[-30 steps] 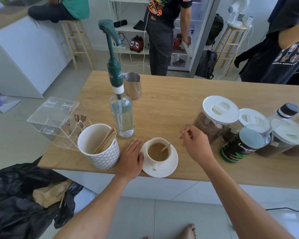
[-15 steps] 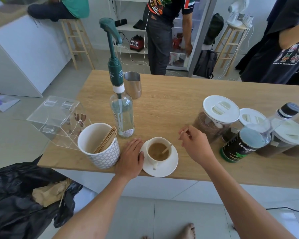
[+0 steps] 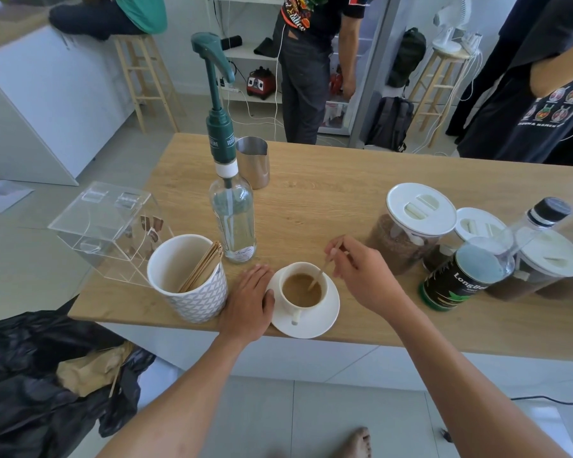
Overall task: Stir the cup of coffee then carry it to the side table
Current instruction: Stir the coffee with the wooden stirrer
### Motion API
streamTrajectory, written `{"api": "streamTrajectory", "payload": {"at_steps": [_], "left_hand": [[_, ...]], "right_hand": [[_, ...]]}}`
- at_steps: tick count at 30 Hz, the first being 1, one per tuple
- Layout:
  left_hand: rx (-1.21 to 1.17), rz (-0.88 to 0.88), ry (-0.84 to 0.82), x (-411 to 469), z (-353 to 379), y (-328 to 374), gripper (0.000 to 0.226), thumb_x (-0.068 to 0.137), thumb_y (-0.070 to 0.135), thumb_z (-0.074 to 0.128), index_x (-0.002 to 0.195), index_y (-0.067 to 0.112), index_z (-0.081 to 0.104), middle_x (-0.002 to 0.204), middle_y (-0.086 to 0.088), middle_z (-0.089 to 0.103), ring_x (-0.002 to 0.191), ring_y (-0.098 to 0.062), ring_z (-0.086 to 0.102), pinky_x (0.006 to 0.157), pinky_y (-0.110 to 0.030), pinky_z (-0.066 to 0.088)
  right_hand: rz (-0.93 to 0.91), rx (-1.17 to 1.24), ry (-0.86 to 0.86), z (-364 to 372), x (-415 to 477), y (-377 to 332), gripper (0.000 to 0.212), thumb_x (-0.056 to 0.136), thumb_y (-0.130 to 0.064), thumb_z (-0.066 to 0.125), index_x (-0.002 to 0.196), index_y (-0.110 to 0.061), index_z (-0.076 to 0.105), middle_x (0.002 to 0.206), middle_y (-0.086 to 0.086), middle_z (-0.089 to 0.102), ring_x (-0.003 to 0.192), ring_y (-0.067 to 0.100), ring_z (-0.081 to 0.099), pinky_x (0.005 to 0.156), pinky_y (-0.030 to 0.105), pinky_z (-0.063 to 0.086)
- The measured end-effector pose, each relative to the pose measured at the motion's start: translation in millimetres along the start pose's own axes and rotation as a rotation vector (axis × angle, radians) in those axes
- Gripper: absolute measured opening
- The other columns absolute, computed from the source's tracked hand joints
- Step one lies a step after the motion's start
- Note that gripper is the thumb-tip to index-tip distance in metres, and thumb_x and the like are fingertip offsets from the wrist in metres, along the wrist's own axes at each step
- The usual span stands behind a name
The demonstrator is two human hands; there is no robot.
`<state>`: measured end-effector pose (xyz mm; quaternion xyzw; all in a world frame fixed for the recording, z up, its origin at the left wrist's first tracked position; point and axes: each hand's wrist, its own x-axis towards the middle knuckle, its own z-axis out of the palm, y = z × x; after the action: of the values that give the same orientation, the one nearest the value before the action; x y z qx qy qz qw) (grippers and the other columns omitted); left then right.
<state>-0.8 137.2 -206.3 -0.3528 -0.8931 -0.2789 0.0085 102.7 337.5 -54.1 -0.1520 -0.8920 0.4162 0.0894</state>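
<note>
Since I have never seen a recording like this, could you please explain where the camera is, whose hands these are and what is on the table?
There is no machine here: a person wears one camera on the head, looking down at their own two hands. The right hand pinches a wooden stick, its tip in the cup of coffee on a white saucer. The left hand lies flat beside the saucer. On the wooden table also stand a patterned cup of sticks, a pump bottle, a steel jug, lidded jars and a green tin.

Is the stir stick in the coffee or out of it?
In: the stick dips its lower tip into the coffee in the cup; the right hand pinches its top.
</note>
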Motion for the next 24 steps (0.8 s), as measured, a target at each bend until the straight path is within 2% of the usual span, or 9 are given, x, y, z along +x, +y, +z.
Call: {"api": "streamTrajectory", "payload": {"at_steps": [5,9,11,13,17,20,22,24], "left_hand": [[0.006,0.003,0.004,-1.1,-0.7,0.9,0.046,0.103,0.024,0.037,0.146,0.01,0.047,0.153,-0.004,0.045,0.146,-0.017,0.031,0.123,-0.032,0.015],[0.003,0.0,0.01,-1.2,-1.1,1.9,0.045,0.102,0.022,0.04,0.144,0.009,0.048,0.152,-0.005,0.047,0.145,-0.018,0.033,0.123,-0.03,0.015],[-0.006,0.004,0.01,-1.0,-1.3,2.3,0.045,0.102,0.023,0.04,0.144,0.009,0.048,0.152,-0.006,0.047,0.145,-0.018,0.033,0.122,-0.03,0.015],[-0.008,0.005,0.007,-1.0,-1.3,1.5,0.046,0.102,0.024,0.038,0.144,0.009,0.048,0.152,-0.005,0.046,0.145,-0.018,0.032,0.123,-0.03,0.015],[0.007,0.002,-0.002,-1.1,-0.7,0.0,0.049,0.102,0.028,0.032,0.145,0.01,0.047,0.152,-0.004,0.046,0.146,-0.017,0.031,0.123,-0.029,0.012],[0.012,-0.005,-0.014,-1.0,0.1,-0.3,0.052,0.102,0.031,0.029,0.146,0.01,0.046,0.153,-0.004,0.045,0.146,-0.017,0.031,0.123,-0.03,0.012],[0.011,-0.009,-0.019,-0.9,0.9,-1.0,0.052,0.102,0.032,0.028,0.146,0.01,0.046,0.154,-0.003,0.044,0.146,-0.016,0.03,0.123,-0.03,0.013],[0.007,-0.009,-0.02,-0.9,1.2,-1.4,0.054,0.101,0.033,0.026,0.146,0.011,0.046,0.153,-0.003,0.044,0.146,-0.016,0.03,0.123,-0.029,0.013]], "right_hand": [[-0.006,-0.065,0.035,-7.3,2.9,0.5,0.018,0.101,-0.018,0.047,0.097,-0.013,0.064,0.084,-0.014,0.065,0.075,0.023,0.066,0.07,0.035,0.054],[-0.034,0.02,-0.02,1.0,1.3,-4.3,0.017,0.098,-0.01,0.052,0.094,-0.007,0.068,0.087,-0.019,0.068,0.079,0.009,0.069,0.079,0.032,0.058],[0.003,0.025,-0.058,-0.1,0.7,-3.7,0.017,0.096,-0.008,0.053,0.091,-0.008,0.069,0.08,-0.015,0.07,0.074,0.007,0.069,0.078,0.034,0.058],[0.024,-0.013,-0.019,-4.3,2.3,-0.7,0.018,0.094,-0.008,0.052,0.086,-0.011,0.069,0.074,-0.013,0.07,0.07,0.01,0.069,0.075,0.036,0.058],[0.01,-0.022,0.079,-6.9,5.3,2.3,0.016,0.097,-0.012,0.053,0.09,-0.012,0.068,0.08,-0.011,0.071,0.077,0.011,0.07,0.078,0.034,0.059],[-0.003,0.048,0.008,-1.6,4.2,-1.1,0.018,0.096,-0.01,0.054,0.085,-0.012,0.068,0.088,-0.008,0.073,0.079,0.01,0.071,0.082,0.038,0.059],[0.036,0.041,-0.039,-1.4,3.0,-1.6,0.02,0.094,-0.007,0.053,0.082,-0.009,0.068,0.083,-0.009,0.073,0.074,0.01,0.071,0.08,0.039,0.059],[0.054,-0.015,0.007,-4.3,3.7,-0.6,0.02,0.093,-0.009,0.051,0.081,-0.014,0.066,0.079,-0.009,0.071,0.072,0.015,0.069,0.075,0.04,0.058]]}}
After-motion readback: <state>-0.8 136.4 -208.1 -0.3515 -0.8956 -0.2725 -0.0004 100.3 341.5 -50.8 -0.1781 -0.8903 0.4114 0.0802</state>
